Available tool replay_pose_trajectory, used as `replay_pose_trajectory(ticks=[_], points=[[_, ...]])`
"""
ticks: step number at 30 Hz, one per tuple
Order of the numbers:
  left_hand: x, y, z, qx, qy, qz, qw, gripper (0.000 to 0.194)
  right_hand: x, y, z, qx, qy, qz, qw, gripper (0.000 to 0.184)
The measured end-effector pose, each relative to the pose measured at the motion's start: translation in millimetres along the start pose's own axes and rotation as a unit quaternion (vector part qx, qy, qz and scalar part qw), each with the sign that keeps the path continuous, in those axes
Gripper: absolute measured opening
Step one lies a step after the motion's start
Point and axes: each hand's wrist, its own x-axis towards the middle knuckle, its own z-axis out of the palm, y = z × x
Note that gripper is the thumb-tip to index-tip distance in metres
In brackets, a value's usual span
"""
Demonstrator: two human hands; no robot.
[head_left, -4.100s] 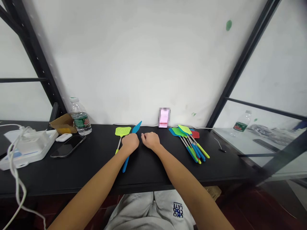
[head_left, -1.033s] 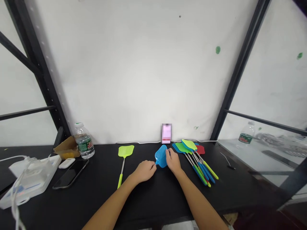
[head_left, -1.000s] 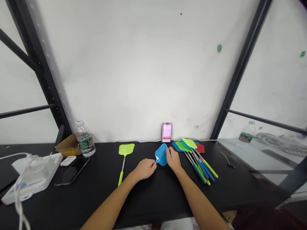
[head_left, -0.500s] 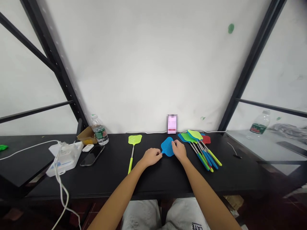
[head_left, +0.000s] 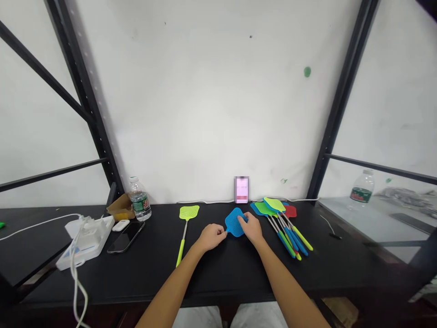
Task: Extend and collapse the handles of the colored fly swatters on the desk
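A blue fly swatter [head_left: 234,223] is held over the black table [head_left: 218,269] between both hands. My right hand [head_left: 251,228] grips the right edge of its mesh head. My left hand [head_left: 211,236] is closed around the swatter just below the head; the handle is hidden inside that hand. A yellow-green fly swatter [head_left: 186,225] lies flat to the left of my left hand. To the right of my right hand lies a pile of several fly swatters [head_left: 282,221] in green, yellow, blue and red.
A small pink blurred object [head_left: 241,189] leans on the white wall. At the left stand a water bottle [head_left: 139,198], a cardboard box [head_left: 120,208], a dark phone [head_left: 125,230], a white earbud case [head_left: 120,224] and a white device with cables [head_left: 86,234]. Black rack posts frame both sides.
The blue swatter went from lying at the left, handle showing, to being held in both hands at centre with its handle hidden. Over the last second only the head camera shifted.
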Motion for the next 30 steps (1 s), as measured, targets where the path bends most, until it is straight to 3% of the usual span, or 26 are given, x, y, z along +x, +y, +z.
replay_pose_trajectory(ticks=[12,25,30], points=[[-9.4,12.1,-6.1,0.102,-0.006,0.046,0.994,0.038,0.3,9.0,4.5,0.001,0.025,-0.038,0.999,0.025],[-4.2,8.8,-4.6,0.037,-0.025,0.028,0.999,0.058,-0.5,5.7,-1.2,-0.002,0.071,-0.037,0.997,0.024],[-2.7,7.8,-7.2,-0.037,-0.057,0.01,0.998,0.062,-0.8,1.6,-5.0,-0.008,0.069,-0.052,0.996,0.025]])
